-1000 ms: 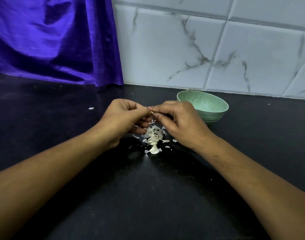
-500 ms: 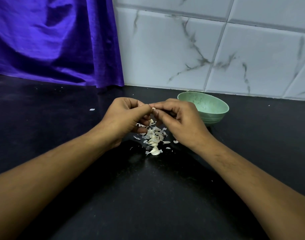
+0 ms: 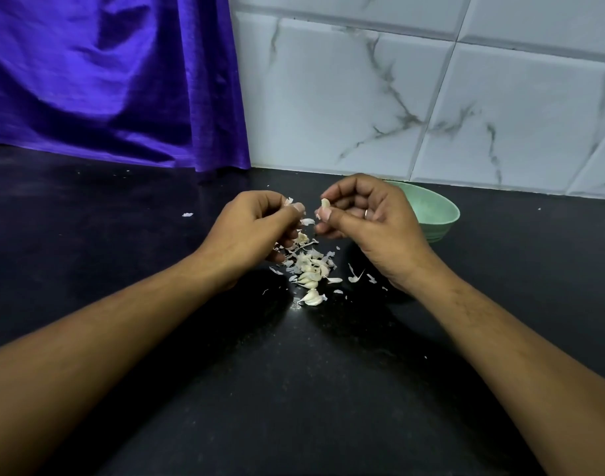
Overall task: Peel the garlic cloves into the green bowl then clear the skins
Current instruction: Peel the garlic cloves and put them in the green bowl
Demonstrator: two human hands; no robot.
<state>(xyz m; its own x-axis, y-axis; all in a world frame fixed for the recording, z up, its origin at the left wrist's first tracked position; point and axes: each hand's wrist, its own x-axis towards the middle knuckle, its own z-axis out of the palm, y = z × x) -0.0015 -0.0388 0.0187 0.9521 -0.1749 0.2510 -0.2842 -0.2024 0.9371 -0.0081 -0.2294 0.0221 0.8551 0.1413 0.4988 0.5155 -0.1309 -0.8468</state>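
The black counter (image 3: pixel 294 389) bears the green bowl (image 3: pixel 435 209). Just left of the bowl is the right hand (image 3: pixel 369 221), and farther left the left hand (image 3: pixel 249 231). A heap of skins and cloves (image 3: pixel 309 266) lies left of the bowl, nearer the person. The right hand pinches a garlic clove (image 3: pixel 325 203); the left pinches a skin scrap (image 3: pixel 288 201).

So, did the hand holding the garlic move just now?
Yes. The right hand, pinching a garlic clove, has pulled to the right, away from the left hand, and now hides more of the left side of the green bowl.
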